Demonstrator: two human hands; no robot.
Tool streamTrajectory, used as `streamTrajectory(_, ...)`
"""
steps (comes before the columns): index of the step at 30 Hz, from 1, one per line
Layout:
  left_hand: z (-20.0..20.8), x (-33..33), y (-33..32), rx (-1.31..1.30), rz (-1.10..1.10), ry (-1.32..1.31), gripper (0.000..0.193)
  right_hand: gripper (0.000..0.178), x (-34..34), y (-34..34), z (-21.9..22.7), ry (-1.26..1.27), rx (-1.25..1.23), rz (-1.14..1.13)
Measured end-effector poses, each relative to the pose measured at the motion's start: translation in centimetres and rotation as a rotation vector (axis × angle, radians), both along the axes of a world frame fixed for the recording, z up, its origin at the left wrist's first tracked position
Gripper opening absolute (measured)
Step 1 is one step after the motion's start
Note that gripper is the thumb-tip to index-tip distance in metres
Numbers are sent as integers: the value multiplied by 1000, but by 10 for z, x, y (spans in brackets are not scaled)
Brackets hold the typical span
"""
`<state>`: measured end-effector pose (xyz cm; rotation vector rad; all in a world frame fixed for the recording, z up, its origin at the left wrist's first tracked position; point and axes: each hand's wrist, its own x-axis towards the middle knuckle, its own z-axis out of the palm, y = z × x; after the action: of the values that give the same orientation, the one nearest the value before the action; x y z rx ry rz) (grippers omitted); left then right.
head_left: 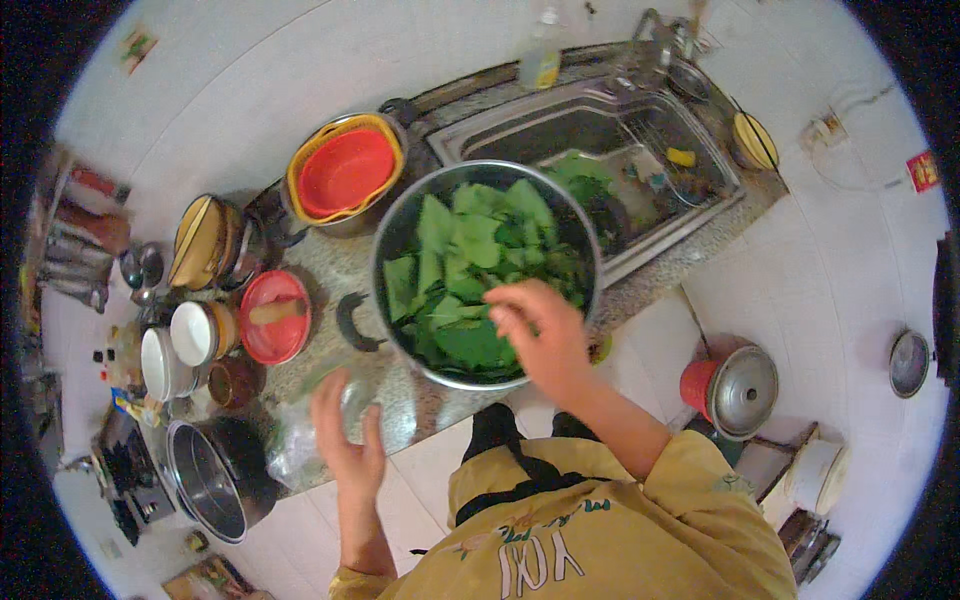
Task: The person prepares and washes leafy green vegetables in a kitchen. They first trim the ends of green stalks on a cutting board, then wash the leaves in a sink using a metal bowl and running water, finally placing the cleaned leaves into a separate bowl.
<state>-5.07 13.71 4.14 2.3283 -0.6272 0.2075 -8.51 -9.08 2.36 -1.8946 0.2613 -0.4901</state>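
Observation:
A large metal pot (485, 378) full of cut green leaves (470, 250) stands in the middle, at the counter's edge beside the sink. Over the leaves, toward the pot's near right side, is my right hand (548, 345). Its fingers are curled together; whatever they may hold is too small to make out. My left hand (350, 440) is left of the pot and nearer to me, thumb and fingers apart, with nothing plainly in it. Just beyond its fingers is a clear, round, glass-like thing (356, 392), blurred and partly covered. A crumpled clear plastic bag (292, 445) lies beside that hand.
At the back right, the sink (480, 146) holds more greens. Behind the pot are a red basket and yellow colander (347, 172). Leftward stand a red basin (274, 335), white bowls (192, 333) and an empty dark pot (215, 490). A lidded red pot (735, 388) is at right.

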Motion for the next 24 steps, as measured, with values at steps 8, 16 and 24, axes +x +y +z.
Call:
streamTrajectory(8,-18,-94,-194,-179,-484,58,19,9,-138,-184,-38,48,-104,-331)
streamTrajectory(16,-39,-194,-294,-55,-369,172,19,15,-227,-263,-203,429,-63,-102)
streamTrajectory(24,-23,-225,-286,-70,43,161,16,25,-178,-257,-267,664,-415,324)
